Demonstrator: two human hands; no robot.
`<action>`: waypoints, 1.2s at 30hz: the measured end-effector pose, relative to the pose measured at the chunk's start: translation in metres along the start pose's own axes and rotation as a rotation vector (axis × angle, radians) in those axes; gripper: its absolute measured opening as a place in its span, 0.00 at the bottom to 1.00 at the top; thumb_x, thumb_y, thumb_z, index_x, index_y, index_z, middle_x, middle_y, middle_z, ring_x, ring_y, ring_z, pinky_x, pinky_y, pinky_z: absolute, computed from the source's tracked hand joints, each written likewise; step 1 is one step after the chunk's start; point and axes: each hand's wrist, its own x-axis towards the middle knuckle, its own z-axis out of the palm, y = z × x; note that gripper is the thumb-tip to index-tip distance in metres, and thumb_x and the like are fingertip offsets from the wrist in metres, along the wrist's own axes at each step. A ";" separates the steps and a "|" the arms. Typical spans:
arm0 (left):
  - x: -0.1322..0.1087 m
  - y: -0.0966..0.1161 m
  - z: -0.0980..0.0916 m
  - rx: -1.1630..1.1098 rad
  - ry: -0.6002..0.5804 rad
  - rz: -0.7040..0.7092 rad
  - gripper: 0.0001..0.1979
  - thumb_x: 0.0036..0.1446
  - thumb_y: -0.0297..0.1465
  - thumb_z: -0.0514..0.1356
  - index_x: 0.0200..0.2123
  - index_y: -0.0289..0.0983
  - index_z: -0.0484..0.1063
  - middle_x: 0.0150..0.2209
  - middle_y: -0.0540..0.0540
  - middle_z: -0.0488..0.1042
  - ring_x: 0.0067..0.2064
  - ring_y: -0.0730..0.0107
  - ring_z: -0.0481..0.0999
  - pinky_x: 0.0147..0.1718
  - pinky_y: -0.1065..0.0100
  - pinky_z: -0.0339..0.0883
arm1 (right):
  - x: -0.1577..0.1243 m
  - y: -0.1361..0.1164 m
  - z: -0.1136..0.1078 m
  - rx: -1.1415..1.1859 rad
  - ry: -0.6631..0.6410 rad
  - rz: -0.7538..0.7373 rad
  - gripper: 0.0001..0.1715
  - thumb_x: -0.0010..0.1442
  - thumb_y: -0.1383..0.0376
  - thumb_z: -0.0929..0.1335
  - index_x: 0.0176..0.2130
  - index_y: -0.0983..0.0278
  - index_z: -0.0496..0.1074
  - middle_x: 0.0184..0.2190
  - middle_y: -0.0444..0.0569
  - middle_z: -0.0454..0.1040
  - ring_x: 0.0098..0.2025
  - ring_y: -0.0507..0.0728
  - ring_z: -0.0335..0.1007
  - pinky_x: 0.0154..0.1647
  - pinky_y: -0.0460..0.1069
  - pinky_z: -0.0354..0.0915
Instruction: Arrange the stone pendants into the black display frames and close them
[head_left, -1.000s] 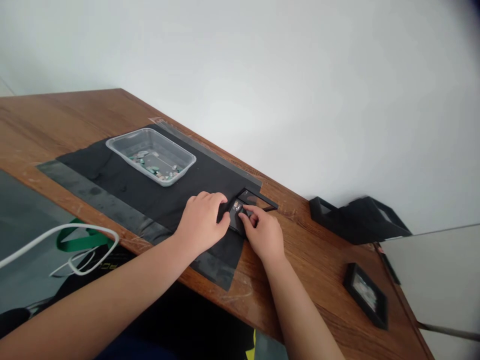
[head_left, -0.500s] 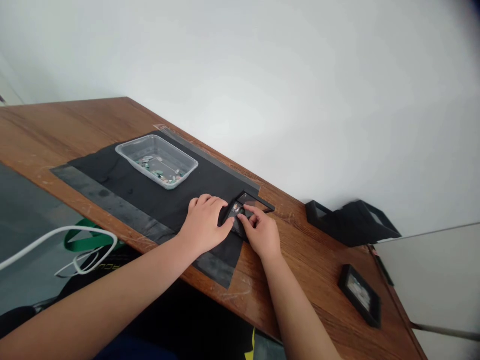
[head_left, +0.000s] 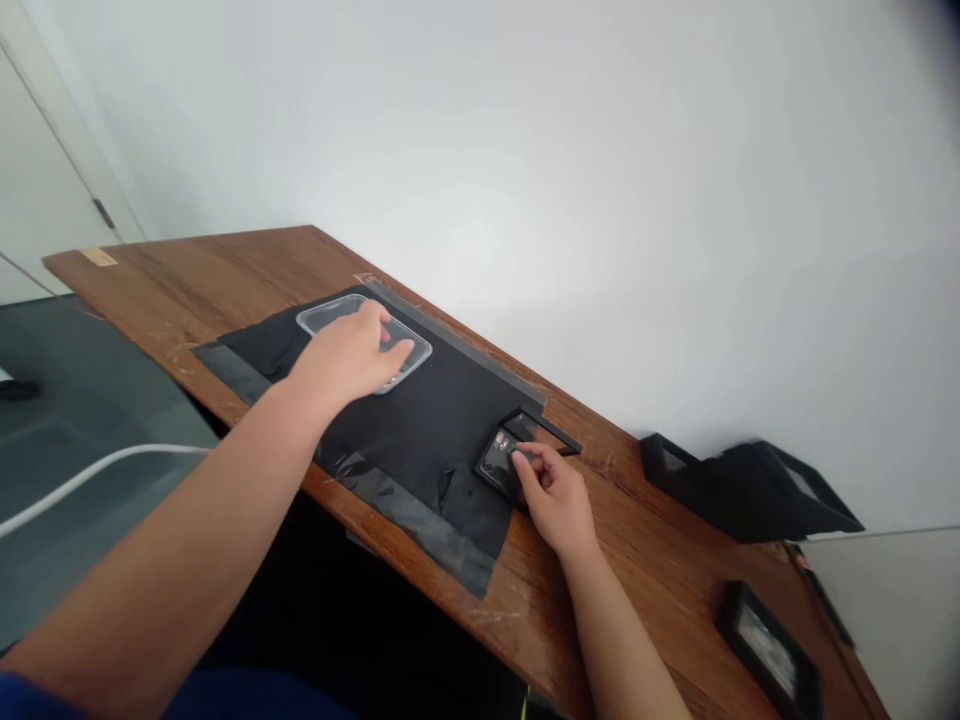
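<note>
My left hand [head_left: 352,348] is over the clear plastic tub [head_left: 420,352], palm down, with its thumb held apart from the bent fingers and nothing visible in them. Most of the tub's contents are hidden behind it; a few small green and pale stone chips show by the thumb. On the right end of the black mat lies a small black case [head_left: 495,468] with its clear-windowed lid [head_left: 547,432] raised. My right hand [head_left: 555,492] pinches a small green chip [head_left: 513,449] between thumb and forefinger above the case. Small pale pieces sit inside the case.
A black mat [head_left: 427,430] is taped to the wooden table [head_left: 622,540]. Black frames [head_left: 750,490] stand by the wall, and another black frame [head_left: 772,650] lies at lower right. A white cable [head_left: 105,465] hangs left of the table.
My left hand has left the case and moved left to the tub. My right hand stays at the case, where a green chip now shows at its fingertips. The view has shifted.
</note>
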 end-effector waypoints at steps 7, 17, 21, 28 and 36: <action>0.029 -0.020 0.008 0.199 -0.222 -0.104 0.25 0.54 0.41 0.65 0.53 0.36 0.76 0.54 0.31 0.78 0.56 0.36 0.75 0.51 0.52 0.68 | -0.001 -0.003 -0.001 0.034 -0.006 0.003 0.25 0.66 0.46 0.66 0.45 0.63 0.77 0.22 0.40 0.67 0.24 0.53 0.63 0.26 0.47 0.59; 0.050 0.000 0.016 0.190 -0.380 -0.092 0.15 0.46 0.34 0.69 0.41 0.43 0.82 0.47 0.40 0.83 0.46 0.49 0.81 0.42 0.60 0.71 | -0.007 -0.006 -0.003 0.155 0.036 -0.006 0.24 0.61 0.48 0.71 0.45 0.64 0.77 0.22 0.39 0.64 0.23 0.52 0.61 0.25 0.46 0.60; 0.049 0.003 0.015 0.176 -0.419 -0.080 0.07 0.44 0.32 0.67 0.30 0.42 0.83 0.37 0.42 0.84 0.38 0.54 0.82 0.38 0.63 0.71 | -0.010 -0.011 -0.007 0.281 0.196 -0.020 0.21 0.61 0.49 0.71 0.40 0.65 0.77 0.22 0.43 0.69 0.23 0.53 0.64 0.25 0.47 0.62; 0.046 0.004 0.010 0.179 -0.338 -0.053 0.05 0.46 0.33 0.67 0.28 0.41 0.82 0.33 0.42 0.83 0.33 0.56 0.80 0.33 0.63 0.70 | -0.013 -0.016 -0.009 0.283 0.244 -0.073 0.18 0.61 0.52 0.72 0.36 0.65 0.77 0.24 0.46 0.73 0.24 0.53 0.66 0.25 0.47 0.62; -0.030 0.039 -0.008 -0.062 0.159 0.312 0.11 0.63 0.40 0.60 0.37 0.44 0.81 0.40 0.47 0.83 0.43 0.53 0.79 0.43 0.58 0.68 | -0.015 -0.022 -0.009 0.262 0.180 -0.104 0.17 0.62 0.53 0.71 0.32 0.64 0.77 0.20 0.44 0.71 0.21 0.51 0.63 0.22 0.46 0.59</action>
